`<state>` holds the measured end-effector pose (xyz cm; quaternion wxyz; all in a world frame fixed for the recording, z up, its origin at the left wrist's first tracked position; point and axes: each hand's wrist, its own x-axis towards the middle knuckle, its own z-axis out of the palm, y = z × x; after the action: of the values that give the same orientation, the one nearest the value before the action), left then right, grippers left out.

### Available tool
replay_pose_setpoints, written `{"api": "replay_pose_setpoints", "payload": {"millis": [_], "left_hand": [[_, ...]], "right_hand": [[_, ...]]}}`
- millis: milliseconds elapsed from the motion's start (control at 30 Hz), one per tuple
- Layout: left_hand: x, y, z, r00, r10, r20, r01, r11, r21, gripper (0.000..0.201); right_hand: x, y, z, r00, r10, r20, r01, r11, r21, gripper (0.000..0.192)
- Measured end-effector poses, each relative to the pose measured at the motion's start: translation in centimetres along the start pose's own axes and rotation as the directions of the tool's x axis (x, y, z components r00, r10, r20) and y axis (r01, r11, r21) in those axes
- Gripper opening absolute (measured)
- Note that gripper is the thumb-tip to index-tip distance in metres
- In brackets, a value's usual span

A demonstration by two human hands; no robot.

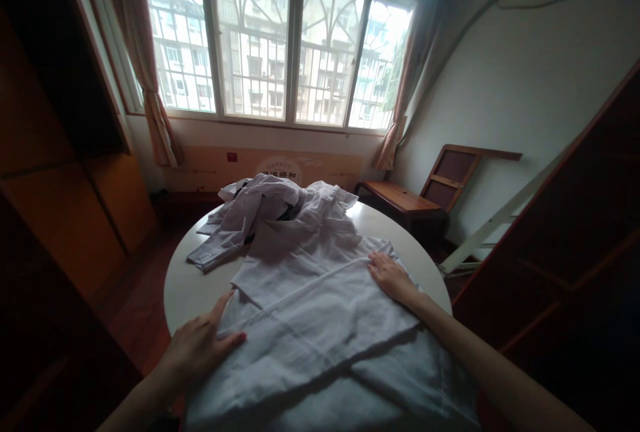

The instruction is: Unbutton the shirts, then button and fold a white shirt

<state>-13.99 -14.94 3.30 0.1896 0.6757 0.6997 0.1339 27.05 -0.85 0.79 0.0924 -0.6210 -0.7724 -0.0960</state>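
Note:
A white cloth garment [310, 312], which looks like a shirt or coat, lies spread over the round table and hangs past its near edge. My right hand [393, 277] rests flat on its right side, fingers stretched out. At the garment's left edge is my left hand [205, 333], thumb and forefinger apart and touching the cloth; its other fingers are partly hidden. Beyond the spread part, a crumpled heap of white clothing [265, 195] with some dark bits sits at the far side of the table. Where one piece ends and another begins there, I cannot tell.
The round white table [183, 295] stands before a barred window [255, 45]. A wooden chair [400, 197] is behind it to the right, near a pale ladder-like frame [493, 229]. Wooden cabinets [75, 219] line the left, and dark furniture [565, 252] rises on the right.

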Motion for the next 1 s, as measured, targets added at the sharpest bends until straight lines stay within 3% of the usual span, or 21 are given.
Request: {"api": "replay_pose_setpoints", "payload": {"millis": [100,200,333,433,500,633,700,833,900,1000], "left_hand": [[0.3,-0.2,0.0,0.999,0.034,0.015,-0.033,0.994,-0.109,0.076],[0.3,-0.3,0.4,0.987,0.152,-0.053,-0.16,0.966,-0.201,0.075],[0.3,-0.3,0.8,0.927,0.345,-0.148,-0.369,0.911,-0.183,0.065],[0.6,-0.4,1.1,0.877,0.458,-0.146,-0.476,0.87,-0.132,0.059],[0.8,-0.5,1.3,0.852,0.505,-0.135,-0.519,0.849,-0.1,0.057],[0.9,-0.4,1.3,0.819,0.565,-0.101,-0.572,0.819,-0.05,0.05],[0.9,-0.3,1.2,0.806,0.588,-0.069,-0.591,0.806,-0.035,0.047],[1.0,-0.3,1.3,0.789,0.611,-0.06,-0.614,0.788,-0.049,0.043],[1.1,-0.6,1.5,0.785,0.616,-0.068,-0.62,0.78,-0.087,0.043],[1.0,-1.4,1.8,0.832,0.537,-0.138,-0.553,0.817,-0.16,0.053]], "right_hand": [[-0.3,0.0,0.0,1.0,0.006,-0.019,-0.005,1.0,0.008,0.046],[-0.1,-0.3,-0.6,1.0,0.002,-0.003,-0.002,1.0,-0.007,0.041],[1.5,-1.9,-2.2,0.999,0.034,-0.027,-0.034,0.999,0.005,0.028],[4.3,-4.3,-3.5,0.983,-0.087,-0.164,0.113,0.981,0.161,0.032],[6.6,-6.5,-4.2,0.946,-0.232,-0.226,0.297,0.901,0.317,0.041],[11.2,-11.6,-5.2,0.895,-0.381,-0.231,0.446,0.768,0.461,0.061],[13.3,-13.8,-5.6,0.896,-0.405,-0.179,0.438,0.747,0.501,0.076],[16.2,-16.4,-6.0,0.95,-0.313,-0.019,0.257,0.743,0.618,0.09],[16.9,-16.7,-6.1,0.944,-0.328,0.025,0.229,0.71,0.666,0.081],[17.2,-16.7,-6.1,0.913,-0.407,0.042,0.25,0.636,0.73,0.044]]}}
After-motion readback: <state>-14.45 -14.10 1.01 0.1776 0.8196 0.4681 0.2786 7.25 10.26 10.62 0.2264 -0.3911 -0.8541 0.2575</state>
